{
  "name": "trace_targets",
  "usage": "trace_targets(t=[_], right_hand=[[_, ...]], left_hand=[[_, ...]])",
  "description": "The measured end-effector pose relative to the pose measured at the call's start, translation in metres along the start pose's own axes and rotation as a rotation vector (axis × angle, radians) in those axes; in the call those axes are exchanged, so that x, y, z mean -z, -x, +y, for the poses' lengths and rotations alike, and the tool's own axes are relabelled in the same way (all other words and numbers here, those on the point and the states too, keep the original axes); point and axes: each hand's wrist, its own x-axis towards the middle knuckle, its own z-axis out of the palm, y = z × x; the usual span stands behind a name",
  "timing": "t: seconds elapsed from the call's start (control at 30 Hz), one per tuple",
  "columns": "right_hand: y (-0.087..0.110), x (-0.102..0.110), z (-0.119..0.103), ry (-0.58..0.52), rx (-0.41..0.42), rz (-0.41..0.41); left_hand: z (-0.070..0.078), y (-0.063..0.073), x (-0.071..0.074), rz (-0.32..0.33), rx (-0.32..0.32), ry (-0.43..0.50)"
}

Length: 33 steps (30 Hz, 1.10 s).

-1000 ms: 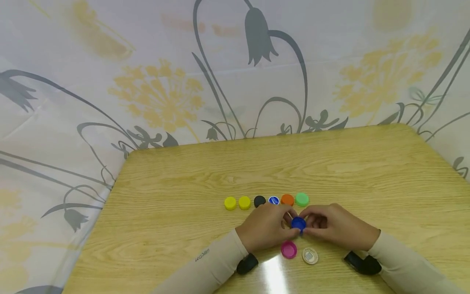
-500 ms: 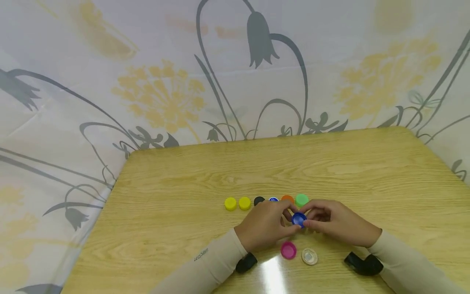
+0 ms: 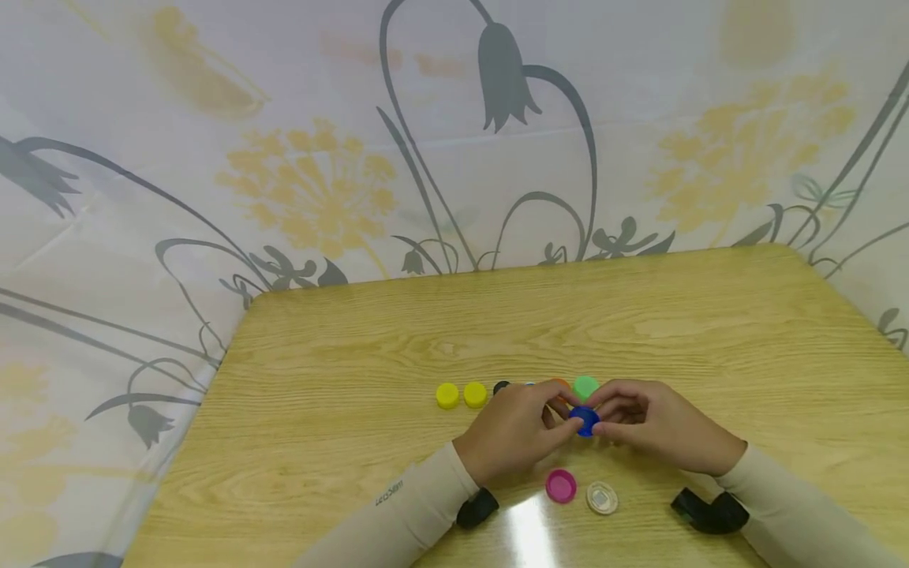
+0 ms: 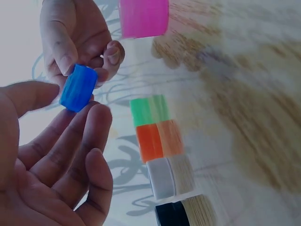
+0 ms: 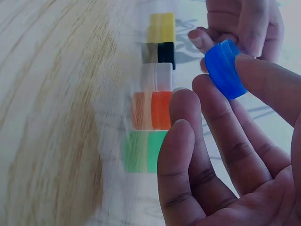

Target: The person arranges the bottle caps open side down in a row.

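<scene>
A blue bottle cap (image 3: 585, 424) is held up between my two hands. My left hand (image 3: 506, 432) pinches it from the left, thumb and fingertips at its side. From the right, my right hand (image 3: 663, 424) pinches the same cap between thumb and index finger. In the left wrist view the cap (image 4: 79, 88) stands tilted among the fingertips, and the right wrist view shows its ribbed blue side (image 5: 225, 70). Just nearer to me, a magenta cap (image 3: 561, 486) lies with its hollow side up, beside a beige round cap (image 3: 602, 498).
Behind the hands runs a row of caps: two yellow caps (image 3: 447, 395), a black cap (image 3: 501, 386), a white-and-blue one mostly hidden, an orange cap (image 5: 161, 110) and a green cap (image 3: 585, 387). The wooden table (image 3: 341, 379) ends at a flower-printed cloth (image 3: 440, 158).
Both hands have raised the blue cap slightly away from me and turned it in their fingers. My left hand now covers more of the black, white-and-blue and orange caps. The other caps stay put.
</scene>
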Motion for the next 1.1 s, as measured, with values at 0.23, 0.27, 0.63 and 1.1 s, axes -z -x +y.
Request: trace_targets(t=[0.23, 0.27, 0.63, 1.1], right_hand=[[-0.0017, 0.0002, 0.0014, 0.003, -0.019, 0.025], [-0.0019, 0.0001, 0.0021, 0.002, -0.012, 0.025], [0.0001, 0.0007, 0.0046, -0.046, 0.025, -0.013], [-0.0009, 0.0003, 0.0052, -0.04, 0.011, -0.015]], left_hand=[[-0.0016, -0.0007, 0.0018, 0.041, 0.009, 0.063], [-0.0017, -0.0006, 0.0021, 0.043, 0.01, 0.071], [-0.002, -0.0008, 0.0, 0.013, 0.029, 0.063], [-0.0018, -0.0021, 0.0, -0.001, 0.033, 0.01]])
